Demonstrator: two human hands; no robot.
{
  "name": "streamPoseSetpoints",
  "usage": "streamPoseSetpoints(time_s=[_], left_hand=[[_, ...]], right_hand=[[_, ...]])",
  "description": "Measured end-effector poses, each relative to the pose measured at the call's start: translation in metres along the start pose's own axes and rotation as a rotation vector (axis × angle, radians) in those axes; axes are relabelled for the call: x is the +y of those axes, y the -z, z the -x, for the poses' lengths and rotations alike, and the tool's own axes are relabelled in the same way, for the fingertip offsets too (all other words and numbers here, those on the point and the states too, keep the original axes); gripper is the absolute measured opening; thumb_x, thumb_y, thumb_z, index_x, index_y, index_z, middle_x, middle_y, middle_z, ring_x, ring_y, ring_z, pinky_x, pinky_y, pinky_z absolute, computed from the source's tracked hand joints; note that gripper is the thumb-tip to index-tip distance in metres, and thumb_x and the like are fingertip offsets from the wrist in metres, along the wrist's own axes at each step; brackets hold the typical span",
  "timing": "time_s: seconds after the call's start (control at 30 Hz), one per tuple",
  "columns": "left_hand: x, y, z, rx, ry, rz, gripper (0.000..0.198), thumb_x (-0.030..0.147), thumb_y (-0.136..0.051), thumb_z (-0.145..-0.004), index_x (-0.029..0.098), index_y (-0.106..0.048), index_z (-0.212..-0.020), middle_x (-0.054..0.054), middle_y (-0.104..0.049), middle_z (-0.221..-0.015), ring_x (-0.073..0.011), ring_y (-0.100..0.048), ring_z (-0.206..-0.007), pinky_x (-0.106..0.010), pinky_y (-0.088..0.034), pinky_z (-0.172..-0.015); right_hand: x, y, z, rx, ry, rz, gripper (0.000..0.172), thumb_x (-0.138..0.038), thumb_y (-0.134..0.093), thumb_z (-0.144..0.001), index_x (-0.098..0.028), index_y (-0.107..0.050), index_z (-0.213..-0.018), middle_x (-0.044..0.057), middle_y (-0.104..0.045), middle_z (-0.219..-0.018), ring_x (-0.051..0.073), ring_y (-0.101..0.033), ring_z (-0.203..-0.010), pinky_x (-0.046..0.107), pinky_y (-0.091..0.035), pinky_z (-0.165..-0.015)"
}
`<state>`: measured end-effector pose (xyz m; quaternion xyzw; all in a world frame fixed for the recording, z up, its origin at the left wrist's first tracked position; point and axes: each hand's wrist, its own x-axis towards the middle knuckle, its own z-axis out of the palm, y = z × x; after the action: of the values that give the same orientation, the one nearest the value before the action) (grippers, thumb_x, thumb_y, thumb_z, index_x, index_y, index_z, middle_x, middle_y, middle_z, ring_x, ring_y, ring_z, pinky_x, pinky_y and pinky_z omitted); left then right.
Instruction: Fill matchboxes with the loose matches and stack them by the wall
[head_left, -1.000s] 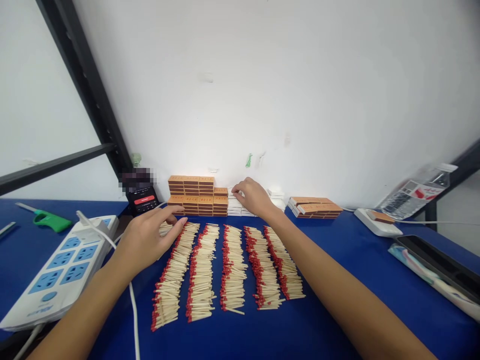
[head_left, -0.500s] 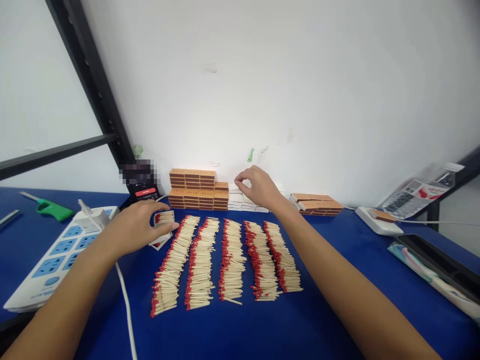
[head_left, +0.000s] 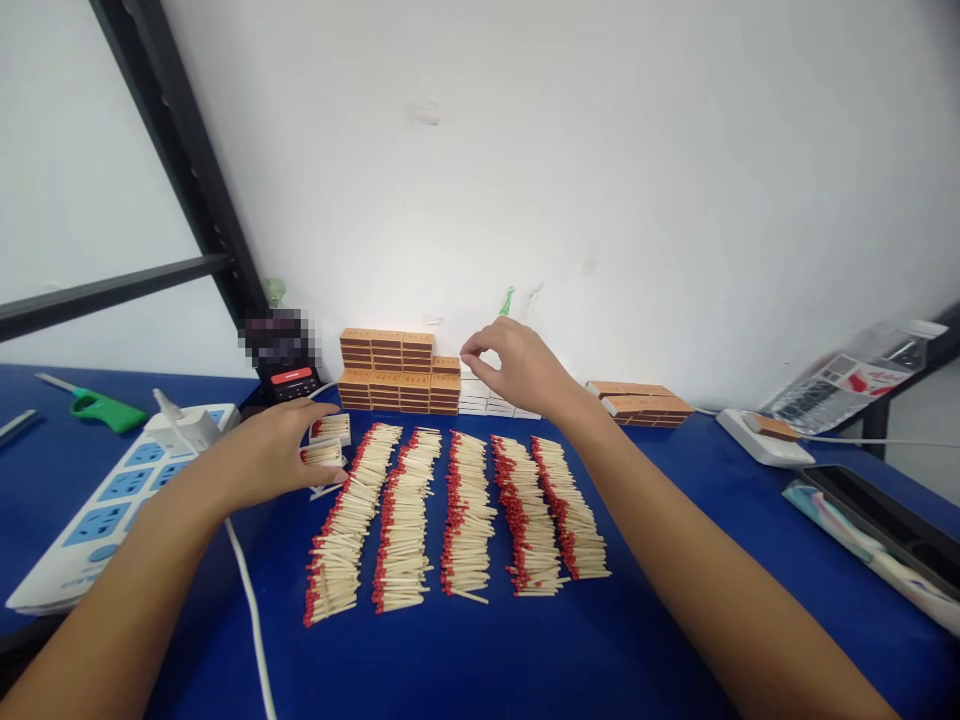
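Five rows of red-tipped matches (head_left: 465, 510) lie on the blue table (head_left: 675, 480). My left hand (head_left: 262, 455) is curled round a small tray filled with matches (head_left: 322, 455) at the left end of the rows. A second filled tray (head_left: 331, 427) lies just behind it. My right hand (head_left: 517, 368) hovers over a low stack of white empty trays (head_left: 487, 402) by the wall. Its thumb and fingers are pinched together, and what they hold is not clear. Stacked orange matchboxes (head_left: 390, 372) stand to the left of the white trays.
A white power strip (head_left: 97, 500) with a plug and cable (head_left: 251, 610) lies at the left, with a green lighter (head_left: 97, 407) behind it. A black device (head_left: 289, 378) leans on the wall. Orange sleeves (head_left: 641, 400), a plastic bottle (head_left: 847, 375), a white pad (head_left: 761, 437) and a black tray (head_left: 885, 520) lie at the right.
My left hand has drawn a filled match tray back toward me from the rows. My right hand has lifted off the white tray stack with its fingers pinched.
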<state>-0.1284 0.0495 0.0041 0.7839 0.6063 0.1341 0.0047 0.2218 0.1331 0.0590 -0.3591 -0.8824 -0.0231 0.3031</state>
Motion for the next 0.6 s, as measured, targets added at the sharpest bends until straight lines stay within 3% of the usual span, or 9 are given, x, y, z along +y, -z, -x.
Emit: streamPoseSetpoints(time_s=[0.2, 0.4, 0.53, 0.6], left_hand=[[0.001, 0.001, 0.0, -0.041, 0.008, -0.034, 0.079, 0.056, -0.078, -0.071, 0.022, -0.069, -0.141, -0.015, -0.071, -0.141, -0.0424, -0.067, -0.129, -0.053, -0.054, -0.109], [0.006, 0.004, 0.001, 0.018, -0.002, 0.003, 0.074, 0.05, -0.081, -0.069, 0.025, -0.071, -0.138, -0.012, -0.074, -0.137, -0.0397, -0.07, -0.124, -0.046, -0.057, -0.103], [0.011, 0.009, 0.002, 0.002, -0.025, 0.013, 0.072, 0.049, -0.078, -0.075, 0.03, -0.067, -0.143, -0.009, -0.078, -0.127, -0.0369, -0.074, -0.112, -0.044, -0.06, -0.094], [0.011, 0.008, 0.002, 0.001, -0.02, 0.005, 0.074, 0.049, -0.079, -0.074, 0.027, -0.066, -0.144, -0.01, -0.077, -0.128, -0.0375, -0.073, -0.113, -0.045, -0.059, -0.097]], right_hand=[[-0.024, -0.003, 0.001, -0.039, 0.052, -0.052, 0.02, -0.019, -0.059, -0.101, -0.021, -0.078, -0.097, 0.006, -0.079, -0.1, 0.024, -0.064, -0.1, 0.039, -0.048, -0.089], [-0.051, -0.013, 0.002, -0.148, 0.086, -0.107, 0.02, -0.018, -0.059, -0.1, -0.021, -0.075, -0.09, 0.006, -0.077, -0.096, 0.022, -0.063, -0.097, 0.037, -0.048, -0.085], [-0.057, -0.019, 0.004, -0.185, 0.132, -0.135, 0.025, -0.018, -0.055, -0.102, -0.021, -0.073, -0.085, 0.005, -0.076, -0.089, 0.021, -0.062, -0.093, 0.037, -0.047, -0.083], [-0.057, -0.021, 0.004, -0.193, 0.134, -0.146, 0.025, -0.018, -0.055, -0.102, -0.022, -0.073, -0.085, 0.005, -0.075, -0.088, 0.021, -0.062, -0.093, 0.036, -0.046, -0.083]])
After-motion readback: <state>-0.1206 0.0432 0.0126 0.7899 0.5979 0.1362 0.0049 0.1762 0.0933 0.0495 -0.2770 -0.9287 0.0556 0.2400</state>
